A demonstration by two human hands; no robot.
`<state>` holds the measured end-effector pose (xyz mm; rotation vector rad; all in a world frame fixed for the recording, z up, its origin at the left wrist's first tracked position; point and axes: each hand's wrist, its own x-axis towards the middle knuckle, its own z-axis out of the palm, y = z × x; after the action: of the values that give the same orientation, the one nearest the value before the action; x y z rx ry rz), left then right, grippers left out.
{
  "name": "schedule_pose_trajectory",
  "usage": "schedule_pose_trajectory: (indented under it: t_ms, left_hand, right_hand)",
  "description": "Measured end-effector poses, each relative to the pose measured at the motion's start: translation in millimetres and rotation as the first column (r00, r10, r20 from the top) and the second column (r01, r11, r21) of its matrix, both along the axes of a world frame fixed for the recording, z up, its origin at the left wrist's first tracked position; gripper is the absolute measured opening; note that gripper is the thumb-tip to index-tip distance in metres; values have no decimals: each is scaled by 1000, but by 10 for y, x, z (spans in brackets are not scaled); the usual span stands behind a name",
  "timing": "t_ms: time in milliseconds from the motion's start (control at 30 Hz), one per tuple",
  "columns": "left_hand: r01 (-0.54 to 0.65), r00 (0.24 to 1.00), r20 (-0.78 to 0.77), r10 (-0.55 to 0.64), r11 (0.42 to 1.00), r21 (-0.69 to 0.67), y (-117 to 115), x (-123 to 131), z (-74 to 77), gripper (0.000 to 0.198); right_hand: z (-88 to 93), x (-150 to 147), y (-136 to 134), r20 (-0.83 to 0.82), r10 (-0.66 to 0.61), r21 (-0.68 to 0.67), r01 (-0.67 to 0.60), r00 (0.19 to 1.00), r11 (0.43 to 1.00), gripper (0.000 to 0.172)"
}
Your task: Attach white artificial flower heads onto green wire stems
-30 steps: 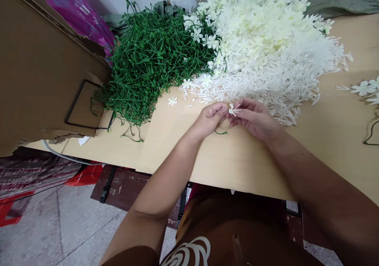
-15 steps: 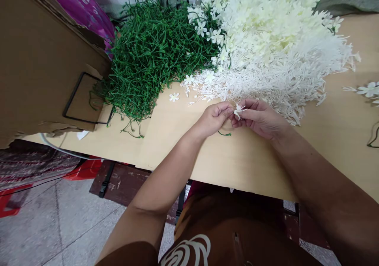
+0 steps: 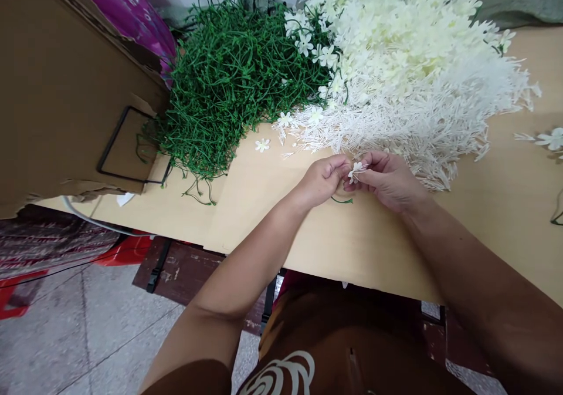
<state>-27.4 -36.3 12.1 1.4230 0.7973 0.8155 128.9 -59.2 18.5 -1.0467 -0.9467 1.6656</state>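
Both hands meet above the table, close to the near edge of the white heap. My right hand (image 3: 389, 178) pinches a small white artificial flower (image 3: 355, 173), its petals and thin white stamens showing between the fingertips. Thumb and fingers of my left hand (image 3: 323, 181) are closed right beside the flower. From under the left hand sticks out the end of a green plastic stem (image 3: 343, 201), which that hand seems to grip. Where stem and flower meet is hidden by the fingers.
A tangled pile of green stems (image 3: 237, 84) lies at back left. White blossoms (image 3: 396, 37) and white stamen strands (image 3: 396, 119) are heaped at the back. One loose flower (image 3: 263, 145) lies on the table. At left stands a cardboard box (image 3: 74, 90) by a black wire frame (image 3: 116, 139).
The white flower has turned so that its petals show more openly. Both hands stay together in nearly the same place, and the whole view has shifted slightly.
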Motion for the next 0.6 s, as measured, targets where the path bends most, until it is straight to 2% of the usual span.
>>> schedule_pose_trajectory:
  t_ms: [167,333,467,600]
  left_hand:
    - [-25,999,-28,25,1000,15,-6,17,-25,41]
    - [7,997,71,-5,1000,-25,16,39,-59,53]
    - [15,998,65,-16,1000,16,59,-50,-8,54]
    - [182,982,-54,-182,983,1,66,-174,112,49]
  right_hand:
    - [-39,-19,12,34,-23,27,22,999,999,42]
    - [8,-39,12,22,-44,45,43,999,998,44]
    - [149,70,-14,155,-27,177,-1,988,984,33]
    - [233,278,-18,338,-163,353,36,927,935,21]
